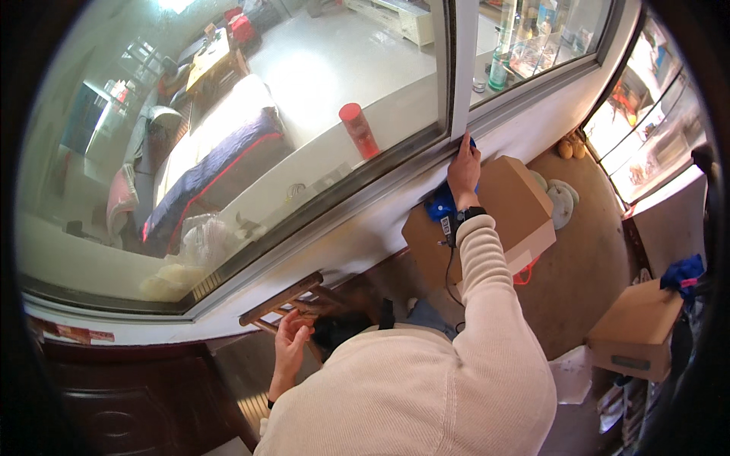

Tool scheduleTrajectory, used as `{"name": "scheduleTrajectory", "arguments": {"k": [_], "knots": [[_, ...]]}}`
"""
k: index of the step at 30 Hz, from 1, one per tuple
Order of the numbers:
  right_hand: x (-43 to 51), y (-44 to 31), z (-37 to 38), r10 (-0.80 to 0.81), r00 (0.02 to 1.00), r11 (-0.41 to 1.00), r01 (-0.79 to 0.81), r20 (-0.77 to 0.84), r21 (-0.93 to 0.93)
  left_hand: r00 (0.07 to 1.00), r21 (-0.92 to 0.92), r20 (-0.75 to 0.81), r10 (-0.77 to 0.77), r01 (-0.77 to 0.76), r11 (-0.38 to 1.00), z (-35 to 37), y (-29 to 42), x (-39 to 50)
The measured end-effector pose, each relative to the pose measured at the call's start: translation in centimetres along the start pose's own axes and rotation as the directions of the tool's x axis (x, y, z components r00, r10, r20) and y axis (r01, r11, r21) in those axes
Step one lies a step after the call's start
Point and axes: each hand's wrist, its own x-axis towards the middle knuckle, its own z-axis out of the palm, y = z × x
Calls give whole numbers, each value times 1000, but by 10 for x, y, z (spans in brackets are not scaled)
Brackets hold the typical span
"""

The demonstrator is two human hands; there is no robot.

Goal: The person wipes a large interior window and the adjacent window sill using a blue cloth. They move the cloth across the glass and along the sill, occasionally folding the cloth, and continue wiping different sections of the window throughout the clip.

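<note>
My right hand point(465, 175) is at the aluminium window frame point(456, 149), index finger extended along it. Blue material, apparently a cloth, shows beside its fingertips; most of it is hidden by the hand. Below the wrist, over a cardboard box point(516, 196), lies more blue material point(439, 203) beside a small black device point(448, 229) with a dark cord; whether it joins the piece at my fingers is unclear. My left hand point(292, 342) is at lower left, fingers loosely bent and apart, nothing in it, close to the wooden chair's back point(282, 299).
Behind the window glass stand a red cylindrical container point(359, 131) and a green bottle point(498, 69). Grey slippers point(561, 202) lie beyond the box. Another cardboard box point(639, 325) sits at right. A dark panelled wooden surface point(131, 399) is at lower left.
</note>
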Motion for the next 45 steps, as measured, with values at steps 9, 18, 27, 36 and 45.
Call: {"name": "scheduleTrajectory", "arguments": {"k": [9,18,27,36,45], "knots": [[-45,-45,1,-126,991,992,126,55,8,1000,19,-1,15,-15,1000,-7,-1,-2],[-93,-101,-1,-166,973,983,151,161,103,999,14,33,26,-27,1000,-24,-3,-12],[-163,-168,16,-292,939,936,241,180,257,999,-9,4,43,-43,999,-64,-12,-41],[-226,-233,25,-371,902,884,269,222,383,997,7,-78,28,-27,1000,-110,-22,-79],[-279,-281,40,-409,846,859,232,341,455,995,21,-96,0,2,1000,-144,-32,-108]]}}
